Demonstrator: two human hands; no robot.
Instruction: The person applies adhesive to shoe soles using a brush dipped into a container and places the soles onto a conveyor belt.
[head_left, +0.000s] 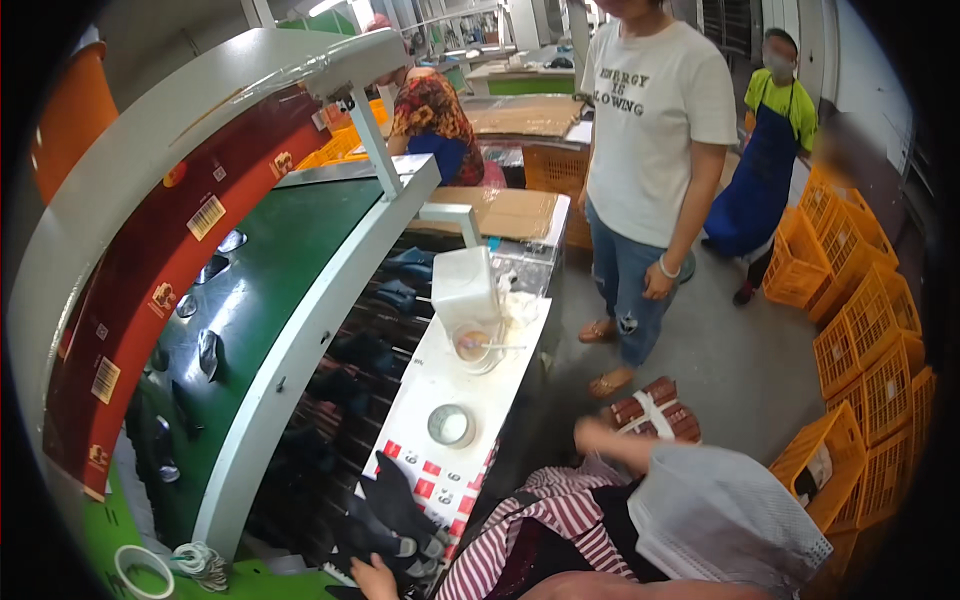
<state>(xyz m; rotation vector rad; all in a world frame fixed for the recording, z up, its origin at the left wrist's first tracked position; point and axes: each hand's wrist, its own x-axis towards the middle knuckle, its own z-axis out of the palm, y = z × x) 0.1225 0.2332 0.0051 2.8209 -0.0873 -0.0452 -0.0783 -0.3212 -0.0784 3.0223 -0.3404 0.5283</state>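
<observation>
My left hand (376, 578) is at the lower edge, its fingers stretched over a pile of dark, pointed pieces (392, 500) that look like shoe parts. It touches the near end of the pile; no grip on a piece shows. The pile lies partly on the near end of a long white board (425, 395). On that board stand a round tub with pale contents (451, 426), a clear cup with a stick (474, 344) and a white plastic container (464, 284). My right hand (594, 437) is blurred, above the floor beside a reddish-brown bundle (656, 412) tied with a white strap; its fingers cannot be made out.
A green conveyor belt (290, 235) with scattered dark pieces runs under a white curved frame (290, 400) at left. Dark racks hold more pieces. A person in a white shirt (655, 130) stands ahead; others are farther back. Orange crates (868, 335) line the right. A pale mask (715, 515) hides part of my right arm.
</observation>
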